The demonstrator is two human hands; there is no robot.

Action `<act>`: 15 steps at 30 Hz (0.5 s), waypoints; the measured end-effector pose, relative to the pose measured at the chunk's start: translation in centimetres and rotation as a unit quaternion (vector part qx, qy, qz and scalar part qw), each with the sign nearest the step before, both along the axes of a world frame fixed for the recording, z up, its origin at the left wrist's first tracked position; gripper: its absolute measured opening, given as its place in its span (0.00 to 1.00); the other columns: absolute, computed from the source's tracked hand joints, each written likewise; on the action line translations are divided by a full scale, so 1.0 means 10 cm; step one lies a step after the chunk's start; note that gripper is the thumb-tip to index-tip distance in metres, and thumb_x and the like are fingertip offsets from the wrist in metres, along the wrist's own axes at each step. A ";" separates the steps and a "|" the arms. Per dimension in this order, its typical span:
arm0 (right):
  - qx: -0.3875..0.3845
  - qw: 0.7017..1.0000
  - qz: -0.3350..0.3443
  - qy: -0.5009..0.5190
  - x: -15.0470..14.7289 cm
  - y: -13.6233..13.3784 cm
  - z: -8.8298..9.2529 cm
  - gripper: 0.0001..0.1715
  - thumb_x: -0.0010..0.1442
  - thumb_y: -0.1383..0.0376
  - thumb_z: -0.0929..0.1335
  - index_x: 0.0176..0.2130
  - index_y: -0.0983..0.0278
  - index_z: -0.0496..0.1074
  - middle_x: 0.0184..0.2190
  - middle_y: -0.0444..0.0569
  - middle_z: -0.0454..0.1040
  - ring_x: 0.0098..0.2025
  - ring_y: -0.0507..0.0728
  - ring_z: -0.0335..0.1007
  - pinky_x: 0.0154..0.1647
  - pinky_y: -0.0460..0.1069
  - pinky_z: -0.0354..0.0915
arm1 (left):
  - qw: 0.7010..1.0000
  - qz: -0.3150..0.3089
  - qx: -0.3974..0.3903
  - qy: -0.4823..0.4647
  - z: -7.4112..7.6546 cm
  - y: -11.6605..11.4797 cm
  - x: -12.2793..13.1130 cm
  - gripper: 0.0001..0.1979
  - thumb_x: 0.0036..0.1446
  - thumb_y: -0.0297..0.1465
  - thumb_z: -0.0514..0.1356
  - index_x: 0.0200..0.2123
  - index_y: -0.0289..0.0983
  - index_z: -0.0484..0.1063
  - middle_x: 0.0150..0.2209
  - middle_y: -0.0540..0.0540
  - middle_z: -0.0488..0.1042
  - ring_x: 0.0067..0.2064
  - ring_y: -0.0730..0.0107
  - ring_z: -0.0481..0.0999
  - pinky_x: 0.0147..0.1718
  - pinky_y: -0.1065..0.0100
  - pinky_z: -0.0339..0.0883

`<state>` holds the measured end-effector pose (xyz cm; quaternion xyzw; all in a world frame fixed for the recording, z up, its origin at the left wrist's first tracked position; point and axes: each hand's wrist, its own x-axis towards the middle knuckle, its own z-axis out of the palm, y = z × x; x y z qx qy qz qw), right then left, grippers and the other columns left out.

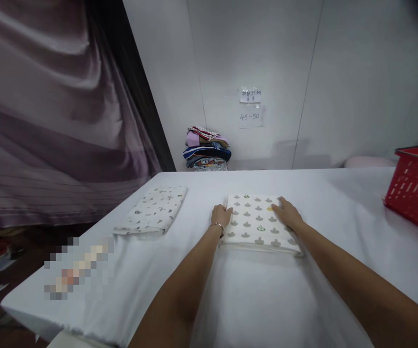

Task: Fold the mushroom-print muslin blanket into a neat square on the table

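Observation:
A folded white cloth with grey, green and yellow motifs [254, 222] lies on the white-covered table [267, 299]. At its left edge is my left hand [221, 216], with a bracelet on the wrist; its fingers curl round the edge, thumb on top. My right hand [286, 212] rests at the far right corner, thumb over the top and fingers along the side. Further left lies another folded white cloth with small dark and green prints [156, 210], which neither hand touches.
Folded fabrics [207, 150] are stacked beyond the far edge by the wall. A red basket [417, 186] stands at the right. Draped pinkish cloth [49, 111] hangs at the left. A pixelated strip [78, 266] covers something near the left table edge. Paper signs [251, 116] are on the wall.

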<state>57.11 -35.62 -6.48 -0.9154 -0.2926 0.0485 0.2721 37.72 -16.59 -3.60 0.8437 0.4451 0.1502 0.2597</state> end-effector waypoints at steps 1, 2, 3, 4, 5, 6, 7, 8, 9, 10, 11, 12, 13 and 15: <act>0.001 1.000 0.001 0.002 0.00 0.00 0.00 0.37 0.60 0.49 0.57 0.62 0.66 0.54 0.58 0.60 0.61 0.59 0.66 0.56 0.54 0.58 0.58 | 1.000 0.006 -0.007 0.000 0.00 0.01 -0.01 0.13 0.55 0.39 0.56 0.35 0.34 0.71 0.43 0.37 0.73 0.44 0.61 0.73 0.41 0.67 0.62; 0.002 1.000 0.002 0.003 -0.01 0.00 0.00 0.38 0.60 0.49 0.57 0.62 0.67 0.53 0.58 0.60 0.60 0.60 0.66 0.56 0.54 0.58 0.58 | 1.000 0.012 -0.014 0.001 0.00 0.01 -0.01 0.13 0.55 0.39 0.56 0.35 0.34 0.71 0.43 0.37 0.74 0.44 0.61 0.74 0.40 0.68 0.62; 0.003 1.000 0.002 0.002 -0.01 0.00 0.01 0.38 0.60 0.49 0.57 0.62 0.67 0.53 0.59 0.60 0.60 0.60 0.67 0.55 0.55 0.59 0.58 | 1.000 0.017 -0.020 0.004 0.00 0.01 -0.02 0.13 0.54 0.38 0.56 0.36 0.34 0.71 0.43 0.37 0.74 0.44 0.61 0.74 0.39 0.68 0.62; 0.004 1.000 0.001 0.000 -0.02 -0.01 0.01 0.38 0.60 0.49 0.57 0.62 0.67 0.53 0.59 0.60 0.59 0.60 0.67 0.55 0.55 0.59 0.57 | 0.999 0.021 -0.025 0.007 0.00 0.01 -0.02 0.13 0.54 0.38 0.56 0.37 0.34 0.72 0.43 0.37 0.74 0.44 0.60 0.74 0.38 0.68 0.63; 0.006 1.000 0.000 -0.002 -0.03 -0.01 0.01 0.38 0.60 0.49 0.57 0.62 0.67 0.53 0.59 0.60 0.59 0.60 0.66 0.55 0.55 0.59 0.57 | 0.999 0.022 -0.030 0.012 0.01 0.01 -0.03 0.14 0.53 0.37 0.57 0.37 0.33 0.72 0.43 0.37 0.74 0.44 0.60 0.74 0.37 0.68 0.63; 0.007 1.000 0.000 -0.004 -0.03 -0.01 0.01 0.37 0.60 0.50 0.57 0.62 0.66 0.53 0.59 0.60 0.60 0.60 0.66 0.55 0.55 0.58 0.57 | 0.999 0.021 -0.034 0.017 0.02 0.01 -0.03 0.14 0.52 0.38 0.58 0.37 0.33 0.72 0.44 0.37 0.74 0.43 0.59 0.74 0.36 0.67 0.63; 0.007 1.000 0.001 -0.005 -0.04 -0.01 0.01 0.37 0.60 0.50 0.57 0.62 0.66 0.54 0.58 0.60 0.60 0.59 0.66 0.56 0.55 0.58 0.58 | 0.999 0.018 -0.037 0.022 0.04 0.02 -0.02 0.15 0.51 0.38 0.59 0.37 0.33 0.72 0.44 0.36 0.74 0.43 0.58 0.74 0.36 0.67 0.63; 0.005 1.000 0.001 -0.005 -0.05 -0.01 0.01 0.36 0.60 0.50 0.57 0.61 0.66 0.54 0.58 0.59 0.61 0.59 0.66 0.56 0.54 0.58 0.58 | 0.999 0.013 -0.038 0.027 0.05 0.03 -0.01 0.16 0.50 0.39 0.60 0.37 0.33 0.72 0.44 0.36 0.74 0.43 0.58 0.75 0.35 0.67 0.63; 0.002 1.000 0.001 -0.005 -0.05 -0.01 0.01 0.36 0.60 0.50 0.57 0.61 0.65 0.55 0.58 0.59 0.61 0.59 0.66 0.57 0.54 0.58 0.58 | 0.999 0.008 -0.038 0.032 0.07 0.04 0.00 0.17 0.49 0.40 0.60 0.37 0.33 0.73 0.44 0.36 0.74 0.43 0.57 0.74 0.35 0.67 0.63; -0.002 1.000 -0.001 -0.005 -0.06 0.00 0.02 0.36 0.60 0.50 0.57 0.61 0.65 0.55 0.58 0.58 0.61 0.59 0.67 0.57 0.54 0.58 0.58 | 0.999 0.001 -0.036 0.037 0.09 0.05 0.02 0.18 0.49 0.42 0.60 0.37 0.33 0.73 0.45 0.35 0.74 0.44 0.57 0.74 0.35 0.67 0.63; -0.006 1.000 -0.005 -0.005 -0.06 0.00 0.02 0.36 0.60 0.50 0.57 0.61 0.65 0.55 0.58 0.58 0.61 0.58 0.67 0.57 0.54 0.58 0.58 | 0.999 -0.004 -0.034 0.043 0.10 0.06 0.04 0.19 0.49 0.43 0.60 0.36 0.33 0.73 0.45 0.35 0.74 0.44 0.56 0.74 0.35 0.67 0.63; -0.009 1.000 -0.009 -0.006 -0.07 0.00 0.01 0.35 0.61 0.50 0.57 0.61 0.65 0.54 0.58 0.58 0.61 0.58 0.67 0.57 0.54 0.58 0.57 | 0.998 -0.009 -0.031 0.048 0.11 0.07 0.07 0.20 0.49 0.45 0.60 0.36 0.33 0.73 0.46 0.35 0.73 0.44 0.56 0.74 0.35 0.67 0.63; -0.011 1.000 -0.012 -0.007 -0.07 0.00 0.01 0.35 0.61 0.51 0.57 0.62 0.65 0.54 0.58 0.57 0.61 0.58 0.67 0.57 0.54 0.58 0.57 | 0.998 -0.010 -0.027 0.053 0.12 0.08 0.09 0.21 0.50 0.45 0.59 0.36 0.33 0.73 0.46 0.34 0.73 0.44 0.56 0.74 0.36 0.68 0.63; -0.009 1.000 -0.015 -0.011 -0.07 0.00 0.01 0.34 0.61 0.51 0.57 0.61 0.64 0.55 0.58 0.57 0.62 0.57 0.66 0.58 0.54 0.57 0.57 | 0.998 -0.007 -0.011 0.058 0.13 0.08 0.13 0.21 0.52 0.45 0.58 0.38 0.33 0.73 0.47 0.34 0.72 0.46 0.57 0.73 0.38 0.68 0.63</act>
